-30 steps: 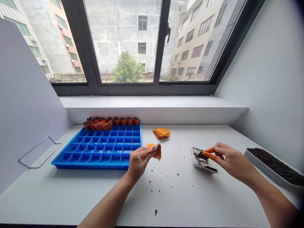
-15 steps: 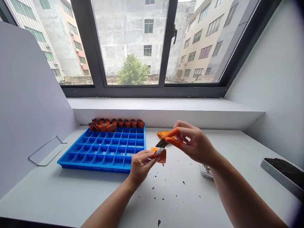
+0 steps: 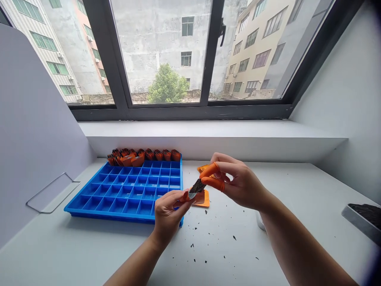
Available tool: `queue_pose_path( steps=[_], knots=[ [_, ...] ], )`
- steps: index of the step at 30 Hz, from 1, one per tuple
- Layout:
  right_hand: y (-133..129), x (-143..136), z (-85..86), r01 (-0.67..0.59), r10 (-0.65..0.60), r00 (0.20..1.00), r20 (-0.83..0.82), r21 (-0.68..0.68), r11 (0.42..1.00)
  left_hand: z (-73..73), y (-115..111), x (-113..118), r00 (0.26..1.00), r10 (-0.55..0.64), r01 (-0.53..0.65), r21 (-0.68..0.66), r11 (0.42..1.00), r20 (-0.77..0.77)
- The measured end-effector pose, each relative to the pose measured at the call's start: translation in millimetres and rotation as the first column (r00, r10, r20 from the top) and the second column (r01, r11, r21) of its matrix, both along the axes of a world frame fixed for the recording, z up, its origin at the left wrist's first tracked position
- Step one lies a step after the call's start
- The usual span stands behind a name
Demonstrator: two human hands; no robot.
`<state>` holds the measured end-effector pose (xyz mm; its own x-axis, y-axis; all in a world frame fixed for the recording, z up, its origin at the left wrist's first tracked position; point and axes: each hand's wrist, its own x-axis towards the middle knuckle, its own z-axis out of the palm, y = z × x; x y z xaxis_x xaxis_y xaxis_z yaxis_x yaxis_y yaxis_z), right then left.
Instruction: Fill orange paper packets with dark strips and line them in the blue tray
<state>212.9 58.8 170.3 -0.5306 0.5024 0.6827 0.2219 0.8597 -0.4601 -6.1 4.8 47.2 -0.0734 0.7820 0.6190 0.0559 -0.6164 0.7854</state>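
Observation:
My left hand [image 3: 169, 208] grips a small orange packet [image 3: 185, 196] with a pale silvery opening turned to the right. My right hand [image 3: 238, 180] wears orange finger covers on thumb and forefinger. Between those two fingertips it pinches a bunch of dark dried strips [image 3: 197, 186], whose lower end is at the packet's mouth. How far the strips reach inside is hidden. Below and behind the hands, a flat orange packet [image 3: 204, 199] lies on the white table. Farther back, more orange packets [image 3: 203, 168] are partly covered by my right fingers.
A blue compartment tray [image 3: 113, 216] stands on the left, its back row filled with orange packets [image 3: 137, 158]. At far right sits a grey container [image 3: 358, 224] of dark strips. A pale dish [image 3: 260, 221] is mostly behind my right forearm. Dark crumbs dot the table; a wire stand [image 3: 53, 193] is at left.
Both hands have shifted slightly left. The strips have come down to the mouth of the packet in my left hand. The flat orange packet behind it shows more now.

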Motion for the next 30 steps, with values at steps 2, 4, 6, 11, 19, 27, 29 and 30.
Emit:
queue_pose_path(
  steps=[2, 4, 6, 11, 19, 27, 29, 30],
  knots=[
    [1.1, -0.5, -1.2, 0.008, -0.008, 1.0, -0.004, 0.005, 1.0, 1.0, -0.6, 0.0, 1.0, 0.0, 0.0, 0.01, 1.0, -0.004],
    [1.6, -1.7, -2.2, 0.019, -0.019, 1.0, -0.011, 0.004, 1.0, 2.5, -1.5, 0.3, 1.0, 0.014, -0.013, 0.019, 1.0, -0.009],
    [1.5, -2.7, -2.7, 0.026, -0.026, 0.999, -0.019, 0.005, 1.0, 4.2, -2.2, 0.6, 1.0, 0.025, -0.025, 0.025, 0.999, -0.013],
    [1.1, -1.8, -2.6, 0.006, -0.005, 0.999, -0.035, 0.009, 1.0, 6.0, -2.8, 1.2, 1.0, 0.02, -0.019, 0.03, 0.999, -0.016],
    [1.8, 1.4, -2.6, -0.006, 0.006, 1.0, -0.019, -0.002, 1.0, 2.6, -1.9, 1.2, 1.0, 0.02, -0.02, 0.028, 0.999, -0.011],
    [3.1, 1.4, -2.3, -0.026, 0.026, 0.999, -0.027, 0.01, 1.0, 4.2, -2.4, 1.1, 0.999, 0.025, -0.024, 0.032, 0.999, -0.025],
    [2.9, 2.3, -1.4, -0.038, 0.038, 0.999, -0.019, 0.002, 0.999, 3.9, -2.1, 1.1, 0.999, 0.03, -0.029, 0.036, 0.999, -0.028],
    [2.6, 2.9, -0.7, -0.037, 0.037, 0.999, -0.018, 0.001, 0.999, 3.5, -2.0, 1.1, 0.999, 0.035, -0.034, 0.038, 0.999, -0.028]
  ],
)
